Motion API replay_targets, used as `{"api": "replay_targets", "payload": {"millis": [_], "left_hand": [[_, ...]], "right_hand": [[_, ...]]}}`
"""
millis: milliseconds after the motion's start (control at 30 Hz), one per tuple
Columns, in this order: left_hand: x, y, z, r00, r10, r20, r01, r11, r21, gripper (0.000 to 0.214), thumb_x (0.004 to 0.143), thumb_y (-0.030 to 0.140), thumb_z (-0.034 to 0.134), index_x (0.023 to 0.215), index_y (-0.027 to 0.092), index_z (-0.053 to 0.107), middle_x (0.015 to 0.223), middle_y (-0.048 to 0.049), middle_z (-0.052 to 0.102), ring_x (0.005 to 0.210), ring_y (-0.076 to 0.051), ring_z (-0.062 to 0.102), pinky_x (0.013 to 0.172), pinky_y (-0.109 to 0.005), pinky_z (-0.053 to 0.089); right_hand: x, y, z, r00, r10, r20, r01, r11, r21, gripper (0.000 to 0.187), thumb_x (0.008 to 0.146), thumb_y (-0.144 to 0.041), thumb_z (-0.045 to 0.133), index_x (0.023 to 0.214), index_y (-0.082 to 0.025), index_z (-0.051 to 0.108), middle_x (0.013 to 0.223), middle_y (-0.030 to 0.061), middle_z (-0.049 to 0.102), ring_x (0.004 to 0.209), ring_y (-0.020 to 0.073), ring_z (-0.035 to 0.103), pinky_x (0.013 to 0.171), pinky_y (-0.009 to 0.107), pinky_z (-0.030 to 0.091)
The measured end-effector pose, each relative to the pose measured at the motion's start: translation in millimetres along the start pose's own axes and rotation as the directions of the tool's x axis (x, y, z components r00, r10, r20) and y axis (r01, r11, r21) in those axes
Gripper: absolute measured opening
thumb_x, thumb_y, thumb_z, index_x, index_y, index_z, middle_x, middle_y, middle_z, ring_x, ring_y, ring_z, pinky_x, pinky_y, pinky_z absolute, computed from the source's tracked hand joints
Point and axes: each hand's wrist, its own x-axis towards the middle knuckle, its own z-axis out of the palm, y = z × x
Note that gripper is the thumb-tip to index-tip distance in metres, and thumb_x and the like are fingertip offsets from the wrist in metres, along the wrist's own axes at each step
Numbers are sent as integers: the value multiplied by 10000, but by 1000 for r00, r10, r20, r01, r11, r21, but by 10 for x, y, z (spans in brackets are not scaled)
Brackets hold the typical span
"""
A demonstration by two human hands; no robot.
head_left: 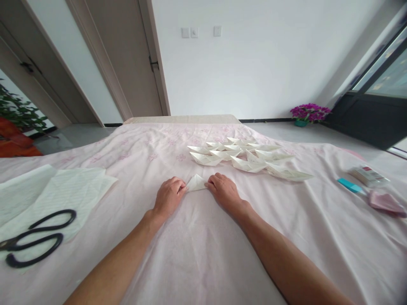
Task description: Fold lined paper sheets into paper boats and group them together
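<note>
Paper [196, 183], nearer you than the boats [208, 159], points its peak away from you, long axis running sideways. Your left hand [170, 195] and right hand [224, 192] pinch its ends.

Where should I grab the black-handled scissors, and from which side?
Take the scissors by their looped handles, coming from the right. The handles point that way, toward the left hand, while the pivot end runs to the picture's left edge. They lie on the paper sheets, so slanting down into the loops seems safest.

Purple flowers [310, 112] near white wall [270, 63]
</note>
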Motion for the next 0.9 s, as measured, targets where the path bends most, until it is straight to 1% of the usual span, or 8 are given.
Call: {"api": "replay_targets", "payload": {"millis": [167,400,567,667,733,800,900], "left_hand": [[-11,-1,12,1000,-23,4,23,992,124,129,891,267,583,794,188,619,909,-56,614,860,-203,578,808,-331,434],[-14,48,15,999,-30,19,25,976,215,107,880,239,565,795,191,609,909,-63,591,875,-219,561,808,-348,426],[4,68,50,1000,-14,2,13,956,294,98,864,218,564,777,196,605,906,-71,579,855,-222,545,788,-353,426],[1,74,68,1000,-28,-9,29,956,291,72,852,206,573,785,196,597,902,-67,570,853,-222,543,789,-354,440],[-4,73,80,999,-39,-31,45,965,257,19,842,190,582,844,195,600,919,-63,570,862,-222,548,798,-357,458],[-6,68,98,998,-21,-53,31,979,201,135,839,154,578,965,194,607,988,-70,576,910,-225,561,836,-368,477],[-4,60,140,995,77,-58,-70,991,112,344,876,81,487,1184,204,576,1193,-106,558,1072,-226,565,945,-385,481]], "right_hand": [[41,-21,54,999,46,14,-45,996,-79,228,983,-389,484,903,-215,609,945,45,645,852,184,589,696,290,337],[67,-26,132,998,56,-13,-57,989,-134,246,988,-397,461,888,-214,592,934,45,642,849,196,594,683,297,329],[79,-47,136,997,72,-8,-73,986,-147,240,990,-383,452,897,-211,591,949,57,638,862,200,595,707,300,337],[81,-63,132,997,79,1,-77,986,-151,238,989,-381,449,902,-212,592,954,58,637,860,203,596,703,303,342],[81,-74,130,996,88,4,-87,985,-152,244,992,-384,442,902,-212,590,956,61,638,865,204,595,705,303,344],[83,-83,129,996,92,6,-90,984,-153,243,993,-384,439,906,-212,588,965,66,639,872,204,594,707,303,347],[92,-95,123,996,90,4,-88,983,-161,232,992,-380,447,914,-210,584,975,69,639,877,208,599,705,306,353]]}}
